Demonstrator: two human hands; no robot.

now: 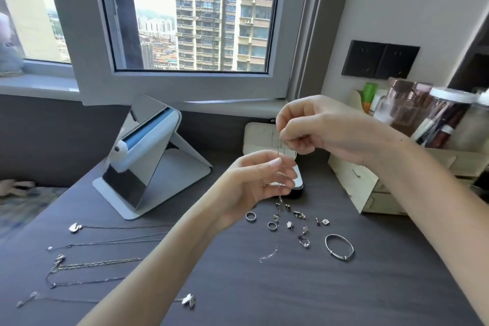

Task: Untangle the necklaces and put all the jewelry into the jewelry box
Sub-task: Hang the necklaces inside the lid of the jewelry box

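Observation:
My right hand (315, 127) is raised over the desk, pinching the top of a thin silver chain (279, 185) that hangs straight down. My left hand (254, 185) is just below, palm toward me, fingertips touching the chain lower down. Behind both hands stands the white jewelry box (258, 137), lid up, partly hidden. Under the chain's end lie small rings (250, 216), earrings (299, 215) and a silver bangle (339, 247). Several necklaces (105, 243) lie stretched in separate rows at the left, one with a swan pendant (75, 227).
A white tablet stand (148, 164) sits at the back left of the dark desk (264, 294). A cream drawer organizer (370, 188) with jars on top stands at the right. A short loose chain piece (269, 254) lies near the bangle. The window is behind.

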